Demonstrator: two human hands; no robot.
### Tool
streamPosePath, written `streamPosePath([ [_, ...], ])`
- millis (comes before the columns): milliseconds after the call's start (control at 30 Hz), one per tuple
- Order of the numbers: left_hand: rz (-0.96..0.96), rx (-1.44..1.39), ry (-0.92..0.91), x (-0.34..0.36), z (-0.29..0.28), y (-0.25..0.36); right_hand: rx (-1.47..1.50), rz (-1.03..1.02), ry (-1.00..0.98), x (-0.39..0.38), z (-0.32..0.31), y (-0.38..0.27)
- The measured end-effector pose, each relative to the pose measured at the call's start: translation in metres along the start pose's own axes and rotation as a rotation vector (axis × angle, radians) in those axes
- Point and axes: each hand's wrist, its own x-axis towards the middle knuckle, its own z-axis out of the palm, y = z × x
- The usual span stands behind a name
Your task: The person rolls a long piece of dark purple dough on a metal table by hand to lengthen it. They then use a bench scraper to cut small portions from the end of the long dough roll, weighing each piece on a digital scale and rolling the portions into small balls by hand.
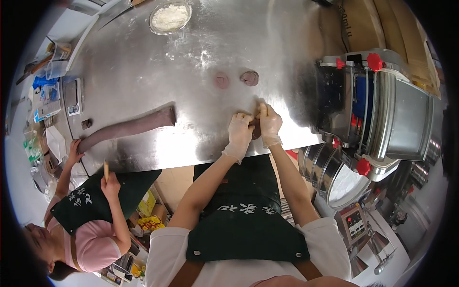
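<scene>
Both of my hands wear thin clear gloves and are close together near the table's front edge. My left hand [240,132] and my right hand [270,122] have their fingers closed around a small piece of purplish-brown dough [256,130], partly hidden between them. Just beyond, two flat round pieces lie apart on the steel: a pale mauve dough disc [221,80] and a darker-edged dough disc [249,78]. A long, thick dough roll [126,128] of the same colour stretches across the left of the table, its wider end toward me.
A bowl [152,24] of white flour sits at the far side of the steel table [201,138]. To the right stands a metal roller machine [406,119] with red knobs. On the left, a co-worker [91,234] touches the roll and holds a wooden-handled tool [106,170].
</scene>
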Motion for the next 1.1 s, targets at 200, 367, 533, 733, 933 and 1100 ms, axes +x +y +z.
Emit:
streamPosePath([
  [200, 0.658, 0.233, 0.178, -0.03, 0.019, -0.038, -0.277, -0.539, 0.252, -0.024, 0.006, -0.005],
  [367, 0.718, 0.275, 0.183, -0.024, 0.016, -0.033, -0.303, -0.562, 0.296, -0.019, 0.015, 0.005],
  [533, 0.435, -0.038, -0.029, 0.01, -0.017, -0.012, 0.058, 0.262, 0.183, -0.027, -0.007, -0.005],
  [733, 0.688, 0.278, -0.329, 0.024, -0.021, -0.016, 0.49, 0.544, 0.035, -0.039, -0.009, 0.0],
  [933, 0.858, 0.545, -0.027, -0.013, -0.012, -0.04, -0.014, -0.197, 0.322, -0.049, 0.016, 0.0],
  [1100, 0.833, 0.719, -0.016, -0.017, -0.013, -0.033, -0.233, -0.365, 0.365, -0.041, 0.022, 0.006],
])
